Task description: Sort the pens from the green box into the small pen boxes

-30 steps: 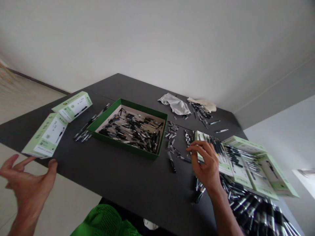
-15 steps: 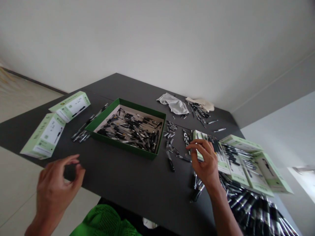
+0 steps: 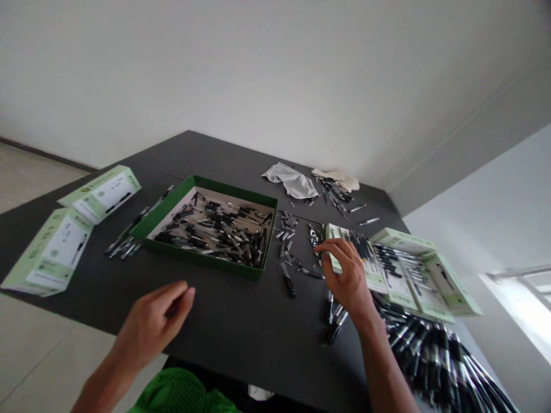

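Observation:
My left hand [image 3: 155, 321] hovers above the dark table's front edge, below the green tray. Its fingers are curled, with thumb and forefinger tips together and nothing visible between them. My right hand [image 3: 344, 272] is over the right part of the table, fingers bent but apart, holding nothing I can see. Under its fingertips lie small clear and black pen parts [image 3: 315, 236]. Beside it stand pale green-and-white pen boxes [image 3: 400, 289] with black pens in them. A black-capped pen [image 3: 288, 281] rests left of this hand.
A green tray [image 3: 198, 258] full of loose pens sits mid-table. Two pen boxes [image 3: 51, 252] stand at the left, near a bundle of pens [image 3: 129, 246]. Gray cloth [image 3: 290, 179] and a cream glove-like cloth [image 3: 340, 179] lie behind. Many pens [image 3: 439, 355] are piled front right.
My left hand has moved right, over the table, and its thumb and forefinger have come together. My right hand stays by the boxes. The whole view has shifted slightly.

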